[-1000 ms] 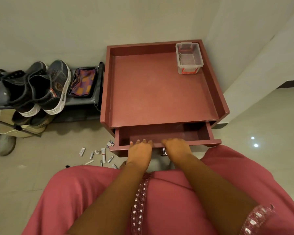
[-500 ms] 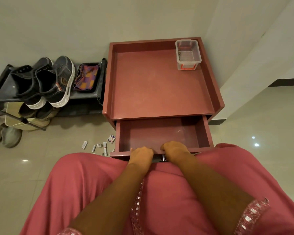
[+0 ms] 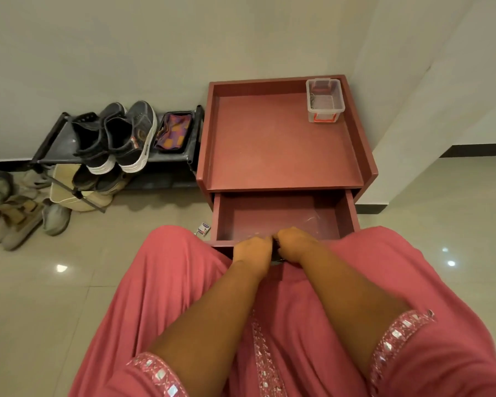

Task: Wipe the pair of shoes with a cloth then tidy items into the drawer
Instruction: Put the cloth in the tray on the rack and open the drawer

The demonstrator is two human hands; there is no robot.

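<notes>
Pink garment (image 3: 166, 282), sequinned short sleeves (image 3: 398, 333), bare forearms

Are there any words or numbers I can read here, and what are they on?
No text here can be read.
Small box on the floor, left of the open drawer: blue and red print, too small and blurred to read.
Dark shoes on the rack: an orange patch on the side, too blurred to tell whether it holds letters.
Clear plastic tub on the cabinet top: no label shows.
</notes>
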